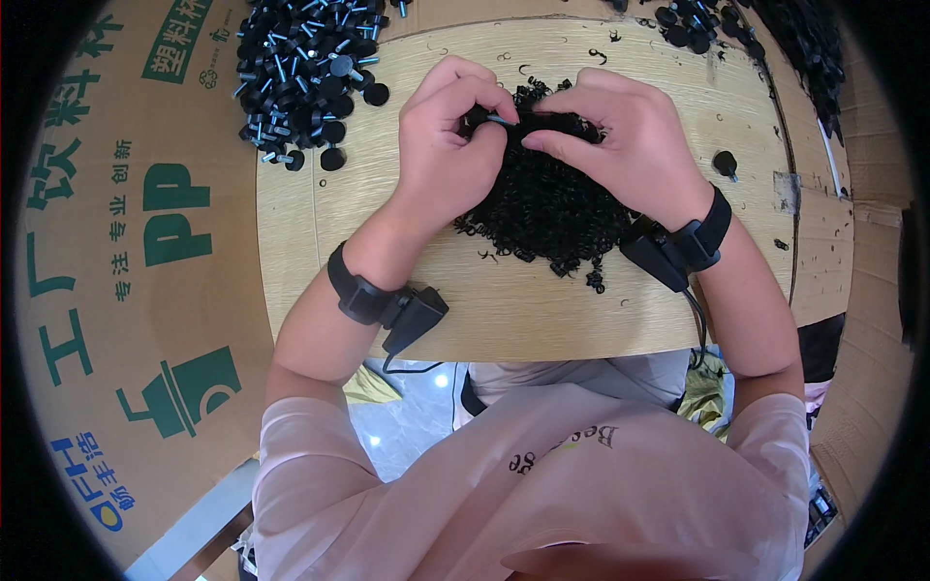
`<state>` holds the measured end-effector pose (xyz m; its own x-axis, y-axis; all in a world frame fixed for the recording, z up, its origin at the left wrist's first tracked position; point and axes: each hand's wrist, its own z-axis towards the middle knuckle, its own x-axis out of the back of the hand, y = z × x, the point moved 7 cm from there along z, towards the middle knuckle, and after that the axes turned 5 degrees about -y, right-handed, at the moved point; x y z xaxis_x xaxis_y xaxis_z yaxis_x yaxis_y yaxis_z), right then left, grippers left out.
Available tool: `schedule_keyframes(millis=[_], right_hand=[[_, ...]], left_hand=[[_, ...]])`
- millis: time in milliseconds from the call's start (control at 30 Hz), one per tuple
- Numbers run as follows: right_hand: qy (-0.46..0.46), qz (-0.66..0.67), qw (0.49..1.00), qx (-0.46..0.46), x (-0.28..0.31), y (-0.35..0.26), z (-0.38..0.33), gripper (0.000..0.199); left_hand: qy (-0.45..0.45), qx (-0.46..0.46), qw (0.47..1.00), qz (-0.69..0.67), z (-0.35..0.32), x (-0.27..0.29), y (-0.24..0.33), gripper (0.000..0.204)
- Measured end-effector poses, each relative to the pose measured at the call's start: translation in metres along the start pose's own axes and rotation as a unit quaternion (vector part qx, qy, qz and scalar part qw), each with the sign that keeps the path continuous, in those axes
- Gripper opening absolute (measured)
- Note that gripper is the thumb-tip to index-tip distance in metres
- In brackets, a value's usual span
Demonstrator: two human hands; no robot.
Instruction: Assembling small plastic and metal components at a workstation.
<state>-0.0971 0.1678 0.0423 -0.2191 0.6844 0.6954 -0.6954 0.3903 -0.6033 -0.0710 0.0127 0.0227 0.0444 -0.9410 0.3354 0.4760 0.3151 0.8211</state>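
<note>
Much of the small black screw-footed part (pixel 487 119) is hidden: only a short silvery shank shows between the fingertips, pinched by the left hand (pixel 448 136) with thumb and forefinger pressed together on it, above the top edge of the heap of small black curled washers (pixel 547 203) in the middle of the pale wooden counter (pixel 542 300). The right hand (pixel 620 136) meets it there, its fingers curled and thumb laid flat toward the shank; what it grips, if anything, cannot be made out. The heap's upper part is covered by both hands. A pile of black round-headed studs with metal shanks (pixel 305 68) lies at the counter's far left corner, cut off by the picture's rim; a second dark pile (pixel 765 39) at the far right is blurred and bent by the lens. One loose black stud (pixel 726 163) lies near the right wrist. A brown cardboard sheet with green printed characters and a green pictogram (pixel 145 290) flanks the counter's left side
</note>
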Motion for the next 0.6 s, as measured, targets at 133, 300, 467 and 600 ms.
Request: schedule_keyframes(millis=[133,300,467,600], right_hand=[[-0.009,-0.044,0.999,-0.027,0.004,0.003,0.004,0.039],[-0.019,0.106,0.994,-0.004,-0.006,0.009,0.001,0.039],[-0.031,0.241,0.97,0.022,-0.011,0.01,0.001,0.03],[-0.03,0.302,0.953,0.009,-0.015,0.012,0.0,0.028]], left_hand=[[0.005,-0.006,0.999,-0.048,0.0,-0.002,0.002,0.026],[0.001,0.024,0.991,-0.132,0.0,-0.004,-0.003,0.032],[0.006,0.058,0.98,-0.189,0.001,-0.004,-0.004,0.033],[0.009,0.057,0.979,-0.196,0.001,-0.003,-0.007,0.033]])
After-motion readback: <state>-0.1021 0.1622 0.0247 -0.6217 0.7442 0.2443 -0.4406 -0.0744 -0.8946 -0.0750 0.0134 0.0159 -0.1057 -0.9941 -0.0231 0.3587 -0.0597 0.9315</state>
